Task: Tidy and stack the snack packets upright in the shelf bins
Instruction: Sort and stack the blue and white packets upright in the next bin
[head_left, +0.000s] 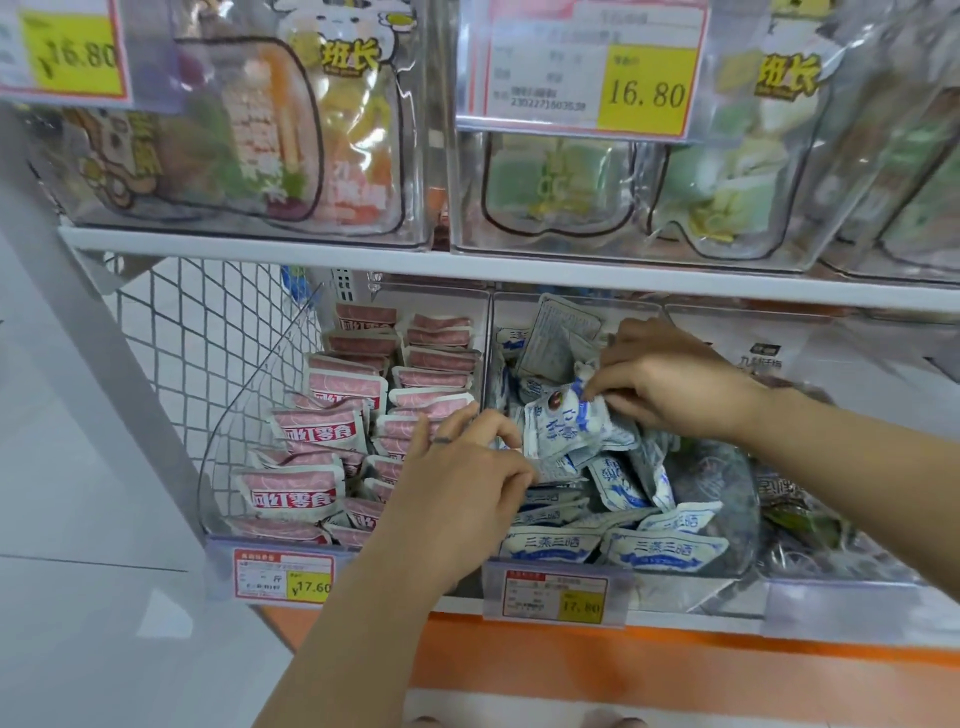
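My left hand (457, 488) covers the near-left corner of the blue-packet bin (696, 584). Its fingertips sink among the blue packets (660, 551), so I cannot tell whether it grips one. My right hand (670, 384) hides the top of the raised packet (561, 423) it pinches at the bin's middle. Below the bin's front, the price tag (556, 597) reads 17.80, the rest too blurred. Right of the bin, dark packets (795, 525) smear behind plastic and run off frame. Above the bin, upper bins (454, 197) are cut off.

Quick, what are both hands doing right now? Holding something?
Left hand: fingers curled round the edge of the blue packets.
Right hand: pinches the top of one raised blue packet.
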